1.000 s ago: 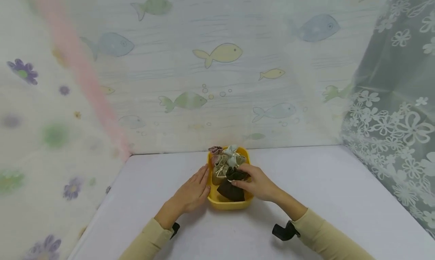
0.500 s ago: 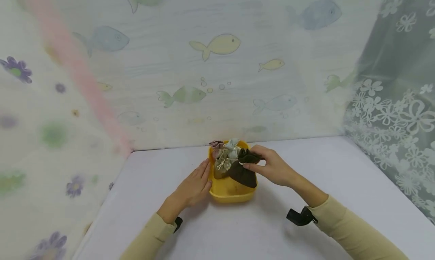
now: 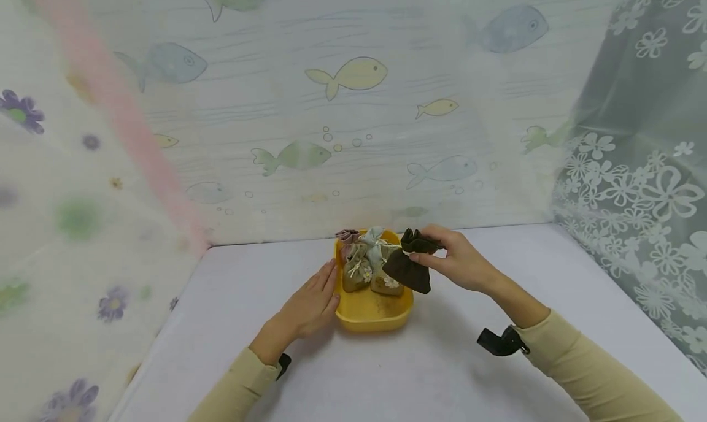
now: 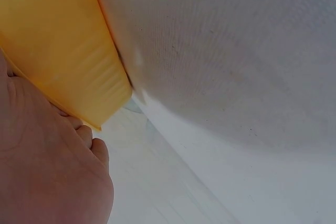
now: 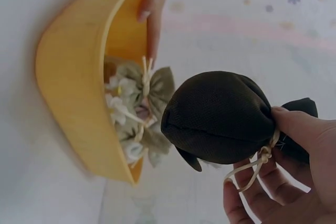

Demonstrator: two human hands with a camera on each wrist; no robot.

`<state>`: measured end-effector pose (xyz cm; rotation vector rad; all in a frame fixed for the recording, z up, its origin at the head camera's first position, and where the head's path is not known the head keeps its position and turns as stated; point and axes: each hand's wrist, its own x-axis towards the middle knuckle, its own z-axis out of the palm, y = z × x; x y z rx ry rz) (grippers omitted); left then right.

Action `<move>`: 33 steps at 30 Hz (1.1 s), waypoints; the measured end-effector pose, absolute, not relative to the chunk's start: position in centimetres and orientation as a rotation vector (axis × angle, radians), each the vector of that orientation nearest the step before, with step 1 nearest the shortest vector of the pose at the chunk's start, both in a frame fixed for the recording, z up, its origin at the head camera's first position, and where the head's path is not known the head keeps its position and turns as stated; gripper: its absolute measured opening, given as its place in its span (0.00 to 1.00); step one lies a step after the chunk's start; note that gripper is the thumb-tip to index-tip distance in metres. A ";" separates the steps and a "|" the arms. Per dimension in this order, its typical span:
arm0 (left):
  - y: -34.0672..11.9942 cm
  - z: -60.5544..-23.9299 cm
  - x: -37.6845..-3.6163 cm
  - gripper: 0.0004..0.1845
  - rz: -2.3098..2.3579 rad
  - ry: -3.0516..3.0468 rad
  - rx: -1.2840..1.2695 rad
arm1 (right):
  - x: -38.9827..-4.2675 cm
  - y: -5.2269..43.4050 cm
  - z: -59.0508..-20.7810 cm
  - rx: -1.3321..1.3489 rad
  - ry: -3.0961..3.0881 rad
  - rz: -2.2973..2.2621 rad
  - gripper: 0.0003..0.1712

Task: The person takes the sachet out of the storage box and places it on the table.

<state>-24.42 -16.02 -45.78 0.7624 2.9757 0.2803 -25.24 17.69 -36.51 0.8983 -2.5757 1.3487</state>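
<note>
My right hand (image 3: 461, 259) pinches a dark drawstring pouch (image 3: 410, 270) by its tied neck, holding it up over the right rim of a yellow plastic tub (image 3: 370, 322). In the right wrist view the pouch (image 5: 218, 118) looks plump, with a cream cord around its neck. My left hand (image 3: 309, 302) rests against the tub's left side with straight fingers. Inside the tub sit several small pouches: a tan one (image 3: 356, 276) with a white flower, another tan one (image 3: 386, 282), a pale blue-grey one (image 3: 374, 238) and a dusty pink one (image 3: 347, 241) at the back.
The tub stands on a white-covered table (image 3: 353, 379). Behind it hangs a fish-printed curtain (image 3: 353, 134), with a flower-printed sheet (image 3: 77, 226) on the left and a grey flowered sheet (image 3: 635, 189) on the right. Black wrist cameras (image 3: 501, 341) sit at the cuffs.
My right hand has lifted the dark pouch up and to the right, from inside the tub to above its right rim. The right-hand tan pouch is now uncovered. My left hand stays at the tub.
</note>
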 end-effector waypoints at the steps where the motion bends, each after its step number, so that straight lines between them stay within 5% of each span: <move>1: -16.0 -45.7 -24.4 0.35 0.283 2.976 0.761 | -25.3 17.9 -36.5 0.890 -2.578 1.344 0.09; 33: -16.0 -45.8 -24.4 0.36 0.331 2.979 0.758 | -29.2 24.9 -38.0 0.660 -2.626 1.120 0.13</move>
